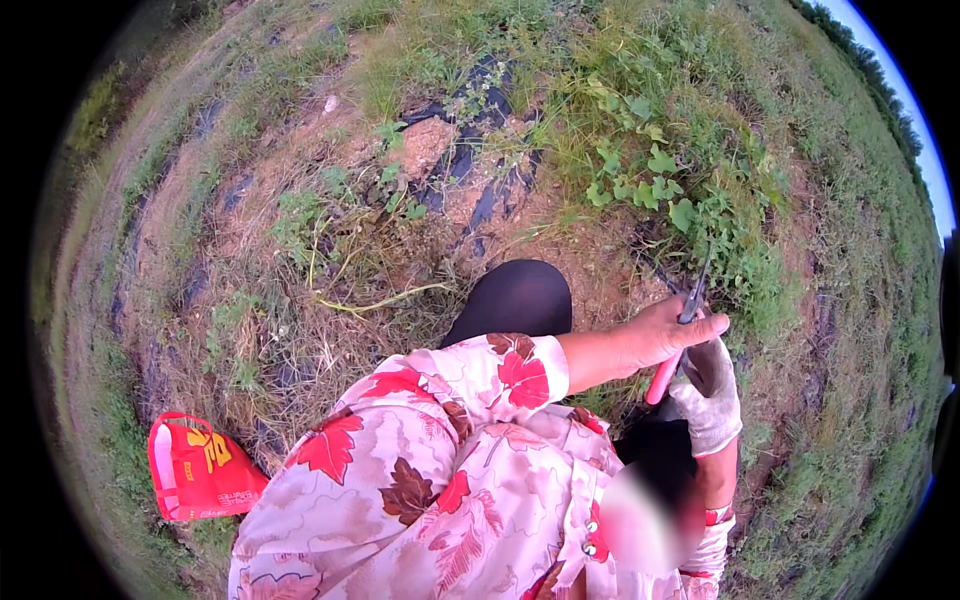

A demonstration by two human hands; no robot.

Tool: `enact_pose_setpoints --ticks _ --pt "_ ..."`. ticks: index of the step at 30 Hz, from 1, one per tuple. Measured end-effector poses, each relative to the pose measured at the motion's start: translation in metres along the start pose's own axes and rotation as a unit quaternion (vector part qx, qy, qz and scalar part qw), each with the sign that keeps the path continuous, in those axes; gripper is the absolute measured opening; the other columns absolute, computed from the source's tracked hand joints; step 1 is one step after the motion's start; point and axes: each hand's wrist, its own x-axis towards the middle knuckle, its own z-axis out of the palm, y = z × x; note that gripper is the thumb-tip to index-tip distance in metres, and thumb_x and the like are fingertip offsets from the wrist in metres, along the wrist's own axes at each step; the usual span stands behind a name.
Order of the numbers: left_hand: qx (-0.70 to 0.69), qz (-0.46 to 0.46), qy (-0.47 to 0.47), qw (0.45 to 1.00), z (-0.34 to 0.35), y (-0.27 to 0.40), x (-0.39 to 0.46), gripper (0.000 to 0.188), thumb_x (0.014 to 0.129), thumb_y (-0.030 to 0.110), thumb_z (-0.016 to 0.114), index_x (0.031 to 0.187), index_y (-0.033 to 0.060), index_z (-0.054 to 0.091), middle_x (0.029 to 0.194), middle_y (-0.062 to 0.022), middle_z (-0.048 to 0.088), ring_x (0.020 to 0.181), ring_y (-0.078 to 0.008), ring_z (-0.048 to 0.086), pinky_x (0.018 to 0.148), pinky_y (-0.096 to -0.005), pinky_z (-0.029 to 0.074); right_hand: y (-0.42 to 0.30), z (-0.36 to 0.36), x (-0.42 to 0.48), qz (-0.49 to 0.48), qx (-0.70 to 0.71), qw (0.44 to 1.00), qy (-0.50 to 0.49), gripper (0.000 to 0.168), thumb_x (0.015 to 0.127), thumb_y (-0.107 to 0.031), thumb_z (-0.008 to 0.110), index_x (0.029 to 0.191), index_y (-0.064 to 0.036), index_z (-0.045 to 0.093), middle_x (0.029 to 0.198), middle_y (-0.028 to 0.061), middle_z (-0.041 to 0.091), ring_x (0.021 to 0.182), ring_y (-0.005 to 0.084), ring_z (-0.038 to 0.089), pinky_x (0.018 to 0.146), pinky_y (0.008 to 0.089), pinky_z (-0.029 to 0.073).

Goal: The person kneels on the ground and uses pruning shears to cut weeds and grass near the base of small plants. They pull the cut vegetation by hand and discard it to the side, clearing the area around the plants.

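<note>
My bare left hand (679,330) is closed around the middle of a pair of garden shears (696,298), its thumb lying across them. The metal blades point away from me over the soil, and a red handle (663,379) slants back below the hand. My right hand (709,390), in a worn whitish work glove, is against the shears and the left hand from the near side; its fingers are partly hidden, so its hold on the tool cannot be made out. Leafy green vines (664,187) grow just beyond the blades.
My dark-clad knee (521,296) juts forward left of the hands. Torn black plastic mulch film (491,199) lies in reddish soil. Dry grass and a pale green stem (382,300) lie left of the knee. A red bag (202,472) with writing stands at the lower left.
</note>
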Motion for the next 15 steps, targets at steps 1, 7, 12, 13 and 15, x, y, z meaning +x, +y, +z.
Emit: enact_pose_setpoints --ticks 1,7,12,13,15 --pt "0.045 0.014 0.012 0.999 0.001 -0.002 -0.007 0.068 0.073 0.069 0.063 0.091 0.0045 0.055 0.082 -0.0069 0.056 0.068 -0.0142 0.054 0.064 -0.0288 0.044 -0.002 0.018 0.004 -0.036 0.022 0.998 -0.036 0.101 0.068 -0.035 0.083 0.144 -0.002 0.024 0.132 0.0118 0.046 0.121 0.0238 0.046 0.102 0.0377 0.037" --pt "0.19 0.123 0.16 0.961 0.028 -0.002 -0.039 0.076 0.067 0.078 0.059 0.064 0.0019 0.052 0.063 -0.0111 0.054 0.066 -0.0221 0.058 0.065 -0.0391 0.047 -0.03 0.057 -0.032 0.001 0.036 0.999 -0.038 0.096 0.068 -0.03 0.082 0.141 -0.005 0.024 0.117 0.0078 0.051 0.093 0.0176 0.056 0.077 0.0288 0.049" --pt "0.21 0.06 0.032 0.975 0.028 -0.006 -0.064 0.071 0.069 0.072 0.063 0.066 0.0023 0.054 0.07 -0.0107 0.059 0.069 -0.0218 0.059 0.068 -0.0354 0.048 -0.044 0.07 -0.061 0.005 0.031 0.999 -0.014 0.075 0.072 -0.019 0.076 0.132 -0.004 0.035 0.103 0.0039 0.054 0.085 0.0139 0.055 0.072 0.0281 0.049" --pt "0.146 0.011 -0.11 0.983 0.028 0.016 -0.07 0.067 0.071 0.068 0.066 0.074 0.002 0.057 0.079 -0.0089 0.06 0.078 -0.0185 0.057 0.071 -0.0303 0.046 -0.049 0.066 -0.07 0.038 0.033 0.999 0.011 0.072 0.072 -0.018 0.075 0.132 -0.004 0.036 0.101 0.0036 0.054 0.086 0.0137 0.055 0.073 0.0288 0.049" --pt "0.154 -0.073 -0.133 0.976 0.005 0.035 -0.082 0.068 0.079 0.056 0.066 0.116 0.0008 0.054 0.105 -0.0054 0.06 0.099 -0.0153 0.056 0.085 -0.0282 0.043 -0.051 0.059 -0.081 0.019 0.232 0.973 0.002 0.068 0.072 -0.016 0.071 0.13 0.0 0.039 0.109 0.0088 0.056 0.095 0.0205 0.06 0.087 0.0357 0.049"
